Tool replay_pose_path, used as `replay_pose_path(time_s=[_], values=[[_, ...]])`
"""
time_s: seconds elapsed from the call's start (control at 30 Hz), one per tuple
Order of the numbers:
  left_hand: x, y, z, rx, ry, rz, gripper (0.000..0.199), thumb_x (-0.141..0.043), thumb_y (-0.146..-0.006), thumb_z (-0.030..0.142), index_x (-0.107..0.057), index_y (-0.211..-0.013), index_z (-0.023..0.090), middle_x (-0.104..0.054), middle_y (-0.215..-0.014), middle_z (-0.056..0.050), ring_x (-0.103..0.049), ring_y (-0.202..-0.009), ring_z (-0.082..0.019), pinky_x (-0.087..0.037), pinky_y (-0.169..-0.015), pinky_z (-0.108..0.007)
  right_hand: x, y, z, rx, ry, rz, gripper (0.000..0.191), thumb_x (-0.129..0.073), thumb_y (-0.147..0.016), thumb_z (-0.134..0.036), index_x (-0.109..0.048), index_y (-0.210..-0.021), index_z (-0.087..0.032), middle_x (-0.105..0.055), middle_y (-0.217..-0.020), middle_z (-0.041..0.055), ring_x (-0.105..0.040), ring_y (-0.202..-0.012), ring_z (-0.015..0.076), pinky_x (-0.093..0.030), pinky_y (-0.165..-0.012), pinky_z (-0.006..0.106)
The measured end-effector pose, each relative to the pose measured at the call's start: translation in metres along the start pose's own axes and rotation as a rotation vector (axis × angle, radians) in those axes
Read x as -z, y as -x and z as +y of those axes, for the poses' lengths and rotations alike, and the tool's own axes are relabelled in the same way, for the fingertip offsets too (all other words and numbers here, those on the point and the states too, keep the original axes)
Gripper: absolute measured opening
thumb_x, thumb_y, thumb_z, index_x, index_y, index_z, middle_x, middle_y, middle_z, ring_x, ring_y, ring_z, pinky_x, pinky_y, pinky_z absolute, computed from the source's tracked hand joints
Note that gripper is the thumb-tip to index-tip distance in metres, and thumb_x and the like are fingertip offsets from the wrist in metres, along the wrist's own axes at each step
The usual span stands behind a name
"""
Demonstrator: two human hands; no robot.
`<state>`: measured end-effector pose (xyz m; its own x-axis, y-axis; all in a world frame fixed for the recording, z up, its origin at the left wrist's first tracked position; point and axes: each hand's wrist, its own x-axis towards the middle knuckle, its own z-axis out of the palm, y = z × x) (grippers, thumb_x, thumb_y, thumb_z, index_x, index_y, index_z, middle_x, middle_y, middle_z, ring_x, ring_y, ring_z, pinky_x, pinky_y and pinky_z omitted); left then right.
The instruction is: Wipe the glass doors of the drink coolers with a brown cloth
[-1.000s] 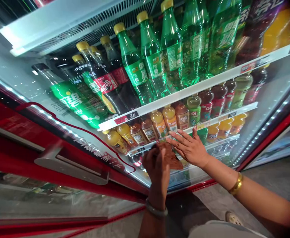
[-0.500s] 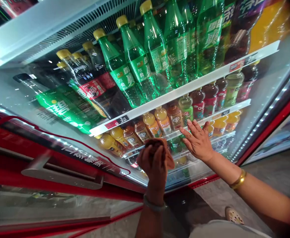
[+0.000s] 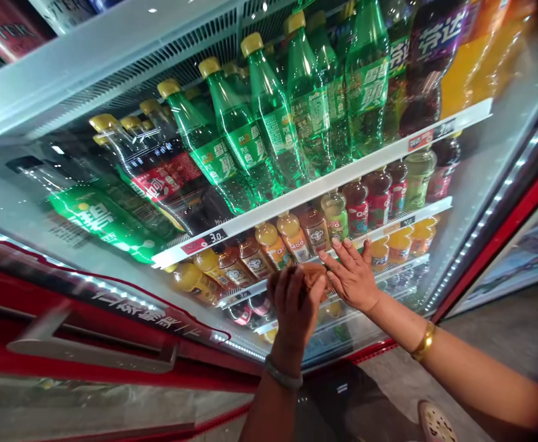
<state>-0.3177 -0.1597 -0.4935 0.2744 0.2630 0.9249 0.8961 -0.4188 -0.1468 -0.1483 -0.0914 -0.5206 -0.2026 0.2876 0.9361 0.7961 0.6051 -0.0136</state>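
Cloth (image 3: 315, 273), brown and crumpled, is bunched in the left hand (image 3: 294, 298), whose fingers curl around it. One end pokes out toward the right hand (image 3: 352, 279), which is open and bare-palmed, fingers spread and facing the drinks cooler; whether its palm meets any surface cannot be told. The two hands are just beside each other. A grey bangle (image 3: 284, 373) circles the left wrist, a gold bracelet (image 3: 423, 342) the right. Past the fingertips stand Qoo juice bottles (image 3: 292, 236) on a lower shelf. Above them, over a white price rail (image 3: 333, 179), lean green Sprite bottles (image 3: 312, 110) with yellow caps and a red-labelled cola bottle (image 3: 158, 182). A silver door handle (image 3: 94, 351) is at left, and a perforated clog (image 3: 436, 422) rests on the floor.
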Motion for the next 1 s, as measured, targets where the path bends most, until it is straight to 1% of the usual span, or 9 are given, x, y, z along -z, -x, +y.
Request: replay_pose_path(time_s=[0.1,0.23,0.33,0.5,0.6,0.7,0.77,0.9,1.0], values=[[0.0,-0.02,-0.001,0.027,-0.013,0.075,0.041,-0.088,-0.078,0.016,-0.075,-0.114,0.031,-0.066,-0.135,-0.011,-0.041,-0.15,-0.033,-0.039,-0.119,-0.059,0.004,0.0,0.0,-0.011,-0.008,-0.017,0.074,-0.052,-0.1,-0.028,-0.018,-0.165,-0.036,-0.025,-0.172,-0.0002,-0.012,-0.163,0.0178,0.003,-0.134,0.053],[-0.01,0.003,0.018,0.041,0.027,0.033,0.035,-0.085,-0.08,0.016,-0.075,-0.11,0.029,-0.071,-0.121,-0.008,-0.059,-0.132,-0.028,-0.044,-0.115,-0.052,0.012,0.004,0.015,0.004,-0.019,-0.062,0.073,-0.054,-0.1,-0.027,-0.021,-0.164,-0.037,-0.035,-0.168,0.0,-0.018,-0.162,0.017,0.004,-0.134,0.052],[-0.011,0.011,0.025,0.044,0.037,-0.048,0.036,-0.083,-0.081,0.013,-0.075,-0.111,0.03,-0.071,-0.12,-0.007,-0.063,-0.126,-0.026,-0.046,-0.113,-0.049,0.017,0.009,0.035,0.014,0.003,-0.07,0.069,-0.055,-0.1,-0.029,-0.027,-0.162,-0.04,-0.04,-0.166,-0.0013,-0.02,-0.161,0.0172,0.005,-0.133,0.054],[-0.008,-0.031,0.019,0.071,0.022,0.056,0.027,-0.074,-0.09,0.017,-0.075,-0.114,0.03,-0.066,-0.127,-0.01,-0.052,-0.137,-0.03,-0.04,-0.118,-0.058,0.013,0.014,0.049,0.008,0.016,-0.056,0.068,-0.06,-0.097,-0.03,-0.035,-0.158,-0.046,-0.041,-0.165,-0.0049,-0.02,-0.162,0.0186,0.004,-0.133,0.057],[-0.018,-0.031,0.027,0.075,0.031,0.1,0.022,-0.074,-0.09,0.017,-0.075,-0.108,0.028,-0.066,-0.118,-0.009,-0.056,-0.13,-0.029,-0.043,-0.114,-0.057,0.008,0.014,0.047,0.002,0.004,-0.024,0.068,-0.058,-0.098,-0.029,-0.032,-0.159,-0.044,-0.041,-0.165,-0.005,-0.013,-0.163,0.0164,0.005,-0.134,0.056],[-0.028,-0.008,0.041,0.032,0.045,-0.008,0.024,-0.08,-0.084,0.014,-0.076,-0.103,0.029,-0.069,-0.111,-0.006,-0.062,-0.118,-0.025,-0.047,-0.11,-0.049,0.009,0.011,0.047,0.027,-0.005,0.005,0.071,-0.058,-0.099,-0.029,-0.027,-0.162,-0.041,-0.042,-0.164,-0.005,-0.01,-0.163,0.0125,0.005,-0.134,0.051],[-0.028,-0.004,0.044,0.015,0.05,-0.08,0.024,-0.078,-0.085,0.013,-0.076,-0.103,0.029,-0.071,-0.113,-0.006,-0.063,-0.117,-0.024,-0.047,-0.11,-0.048,0.012,0.009,0.047,0.027,-0.009,-0.006,0.073,-0.06,-0.098,-0.03,-0.027,-0.162,-0.041,-0.045,-0.162,-0.006,-0.01,-0.163,0.0116,0.005,-0.135,0.05],[-0.02,-0.041,0.034,0.013,0.059,0.002,0.02,-0.074,-0.09,0.02,-0.074,-0.107,0.031,-0.068,-0.117,-0.007,-0.058,-0.125,-0.027,-0.045,-0.113,-0.053,0.019,0.009,0.053,0.018,-0.022,-0.05,0.069,-0.057,-0.098,-0.029,-0.03,-0.161,-0.042,-0.046,-0.162,-0.0067,-0.014,-0.162,0.0127,0.005,-0.135,0.05],[-0.025,-0.061,0.036,0.029,0.029,0.072,0.018,-0.072,-0.092,0.025,-0.072,-0.109,0.03,-0.066,-0.118,-0.009,-0.055,-0.129,-0.029,-0.043,-0.115,-0.057,0.023,0.012,0.068,-0.022,-0.004,-0.042,0.071,-0.058,-0.098,-0.028,-0.03,-0.161,-0.043,-0.04,-0.165,-0.0048,-0.017,-0.162,0.0173,0.003,-0.134,0.054]])
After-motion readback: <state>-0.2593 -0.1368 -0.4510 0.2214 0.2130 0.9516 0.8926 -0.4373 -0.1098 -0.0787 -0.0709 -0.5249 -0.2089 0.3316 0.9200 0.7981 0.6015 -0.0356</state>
